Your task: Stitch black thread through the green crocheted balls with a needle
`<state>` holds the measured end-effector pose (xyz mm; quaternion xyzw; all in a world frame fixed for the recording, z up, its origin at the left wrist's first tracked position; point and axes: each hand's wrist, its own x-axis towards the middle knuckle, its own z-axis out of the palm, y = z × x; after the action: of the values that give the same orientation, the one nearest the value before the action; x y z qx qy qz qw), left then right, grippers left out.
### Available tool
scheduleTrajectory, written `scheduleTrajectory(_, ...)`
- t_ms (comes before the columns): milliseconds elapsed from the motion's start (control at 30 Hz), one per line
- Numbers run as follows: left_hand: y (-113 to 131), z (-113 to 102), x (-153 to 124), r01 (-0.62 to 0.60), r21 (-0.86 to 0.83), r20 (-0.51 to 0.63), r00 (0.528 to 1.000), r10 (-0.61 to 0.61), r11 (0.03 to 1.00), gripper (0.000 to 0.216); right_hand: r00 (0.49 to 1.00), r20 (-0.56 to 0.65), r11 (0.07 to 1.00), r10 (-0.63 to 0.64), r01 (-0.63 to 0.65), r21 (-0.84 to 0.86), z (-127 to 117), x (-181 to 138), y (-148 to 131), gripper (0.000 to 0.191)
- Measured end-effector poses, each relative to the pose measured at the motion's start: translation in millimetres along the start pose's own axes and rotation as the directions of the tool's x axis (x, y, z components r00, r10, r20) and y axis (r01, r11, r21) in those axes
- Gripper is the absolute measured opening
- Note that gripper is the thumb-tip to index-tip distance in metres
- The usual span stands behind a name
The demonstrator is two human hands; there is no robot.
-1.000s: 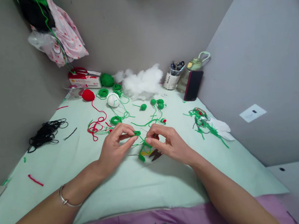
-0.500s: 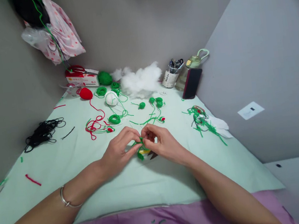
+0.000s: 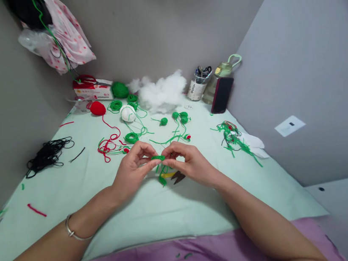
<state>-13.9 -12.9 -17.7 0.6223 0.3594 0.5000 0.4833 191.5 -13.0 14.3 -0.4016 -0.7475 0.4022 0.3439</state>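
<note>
Between the fingertips of both hands is a small green crocheted piece [image 3: 158,158], held just above the table. My left hand [image 3: 136,165] pinches its left end with thumb and fingers. At its right end, my right hand [image 3: 187,161] pinches it the same way. Below the hands lie a small green crocheted leaf-like piece [image 3: 162,181], a yellow-handled tool [image 3: 168,175], possibly a crochet hook, and a dark brown pointed thing [image 3: 178,177] whose kind I cannot make out. Green yarn strands hang near the held piece.
Behind the hands lie green crocheted balls [image 3: 184,117], a red yarn ball [image 3: 97,108], a white ball [image 3: 127,113] and white stuffing [image 3: 163,92]. Black cord [image 3: 47,156] lies left, yarn scraps [image 3: 233,135] right. A phone [image 3: 222,95] leans against a bottle [image 3: 224,69].
The green piece now shows wider between my fingertips, and my hands have shifted slightly up and apart. The dark pointed thing beneath shows more. The whole view has shifted a little.
</note>
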Motion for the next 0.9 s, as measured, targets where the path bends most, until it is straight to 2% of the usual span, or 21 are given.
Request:
scheduleTrajectory(67, 1.1, -0.1, 1.0, 0.047, -0.028, 0.018, 0.999, -0.046, 0.999, 0.02, 0.998, -0.038, 0.998, -0.047, 0.045, -0.051, 1.8, -0.7, 1.0, 0.006)
scheduleTrajectory(200, 3.1, -1.8, 2.3, 0.161, -0.065, 0.153, 0.977, -0.15, 0.985, 0.02, 0.993, -0.06, 0.99, -0.097, 0.09, -0.108, 6.5, -2.7, 0.9, 0.004)
scheduleTrajectory(333, 2.0, -4.6, 3.8, 0.198, -0.09, 0.124, 0.975, -0.186, 0.976, 0.019, 0.994, -0.028, 0.98, -0.103, 0.096, -0.174, 5.1, -3.7, 1.2, 0.007)
scheduleTrajectory(433, -0.2, -6.3, 5.3, 0.232, -0.103, 0.121, 0.968, -0.22, 0.967, 0.021, 0.995, -0.026, 0.987, -0.094, 0.09, -0.132, -1.9, -3.7, 2.9, 0.022)
scheduleTrajectory(533, -0.4, -7.1, 6.3, 0.266, -0.11, 0.145, 0.958, -0.249, 0.958, 0.023, 0.992, -0.089, 0.994, -0.086, 0.079, -0.076, -9.7, -3.7, 4.3, 0.036)
scheduleTrajectory(633, 1.8, -6.9, 6.8, 0.275, -0.122, 0.135, 0.956, -0.258, 0.954, 0.023, 0.988, -0.142, 0.996, -0.067, 0.059, -0.064, -14.5, -3.6, 3.8, 0.021)
scheduleTrajectory(700, 3.4, -6.3, 7.1, 0.278, -0.135, 0.128, 0.957, -0.261, 0.951, 0.022, 0.979, -0.165, 0.987, -0.118, 0.097, -0.13, -16.0, -2.9, 2.9, 0.008)
scheduleTrajectory(800, 4.0, -5.5, 7.1, 0.266, -0.132, 0.112, 0.961, -0.252, 0.955, 0.02, 0.958, -0.169, 0.947, -0.23, 0.181, -0.266, -17.0, -1.4, 2.9, 0.01)
scheduleTrajectory(900, 3.2, -5.3, 6.9, 0.231, -0.098, 0.103, 0.97, -0.221, 0.968, 0.018, 0.95, -0.157, 0.919, -0.27, 0.206, -0.335, -17.2, -0.5, 5.2, 0.013)
